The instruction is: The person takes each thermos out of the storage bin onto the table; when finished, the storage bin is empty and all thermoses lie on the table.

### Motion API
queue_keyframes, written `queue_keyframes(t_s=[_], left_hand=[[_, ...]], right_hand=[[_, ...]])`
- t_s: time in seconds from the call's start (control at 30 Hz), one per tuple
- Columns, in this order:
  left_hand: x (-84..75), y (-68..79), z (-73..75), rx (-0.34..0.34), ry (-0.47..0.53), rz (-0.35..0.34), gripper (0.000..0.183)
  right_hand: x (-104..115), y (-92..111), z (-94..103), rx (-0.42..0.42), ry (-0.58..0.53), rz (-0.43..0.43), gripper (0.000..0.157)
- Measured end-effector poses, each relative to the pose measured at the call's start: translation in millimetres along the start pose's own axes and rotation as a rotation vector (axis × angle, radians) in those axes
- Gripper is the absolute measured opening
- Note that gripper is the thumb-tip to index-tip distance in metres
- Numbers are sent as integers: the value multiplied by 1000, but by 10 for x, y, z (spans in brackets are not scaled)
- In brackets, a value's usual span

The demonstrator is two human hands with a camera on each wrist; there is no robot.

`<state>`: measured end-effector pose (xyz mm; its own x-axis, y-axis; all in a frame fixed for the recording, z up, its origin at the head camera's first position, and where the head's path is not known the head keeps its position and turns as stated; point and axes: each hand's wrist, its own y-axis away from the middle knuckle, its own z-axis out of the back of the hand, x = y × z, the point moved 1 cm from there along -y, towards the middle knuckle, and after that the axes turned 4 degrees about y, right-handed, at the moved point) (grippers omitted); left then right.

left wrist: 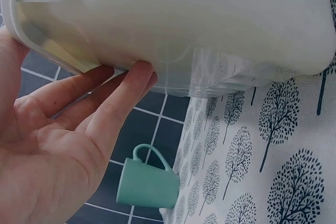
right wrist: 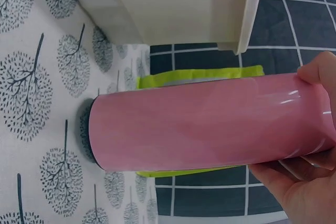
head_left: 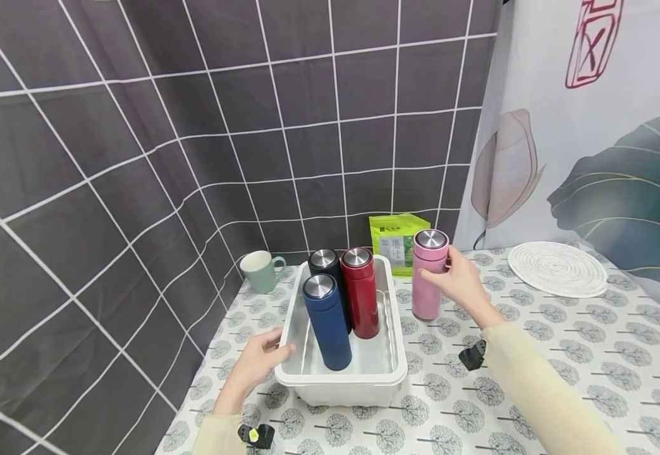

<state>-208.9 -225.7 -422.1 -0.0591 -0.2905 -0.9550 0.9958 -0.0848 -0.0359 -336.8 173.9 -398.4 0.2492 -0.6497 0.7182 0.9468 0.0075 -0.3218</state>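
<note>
My right hand (head_left: 459, 282) grips a pink thermos bottle (head_left: 425, 294) around its upper part, upright to the right of a white plastic bin (head_left: 341, 379). In the right wrist view the base of the pink bottle (right wrist: 199, 127) is at the cloth; whether it touches cannot be told. My left hand (head_left: 258, 361) holds the bin's left rim, thumb over the edge and fingers against the outer wall (left wrist: 173, 14). Inside the bin stand a blue thermos bottle (head_left: 330, 328), a red one (head_left: 361, 297) and a black one (head_left: 324, 258), partly hidden behind them.
A green mug (head_left: 260, 272) stands left of the bin by the dark tiled backdrop. Behind the pink bottle is a lime-green packet (head_left: 394, 246). A round white woven mat (head_left: 557, 268) lies at the back right on the tree-patterned tablecloth (head_left: 466, 417).
</note>
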Motion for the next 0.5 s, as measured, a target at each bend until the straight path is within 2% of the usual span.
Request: queue_keyframes(t_s=[0.23, 0.5], left_hand=[[26, -14, 3, -9, -3, -7, 56], [43, -20, 1, -11, -7, -11, 55]], right_hand=[[-120, -16, -61, 17, -31, -8, 63], [-154, -35, -51, 67, -25, 3, 65]])
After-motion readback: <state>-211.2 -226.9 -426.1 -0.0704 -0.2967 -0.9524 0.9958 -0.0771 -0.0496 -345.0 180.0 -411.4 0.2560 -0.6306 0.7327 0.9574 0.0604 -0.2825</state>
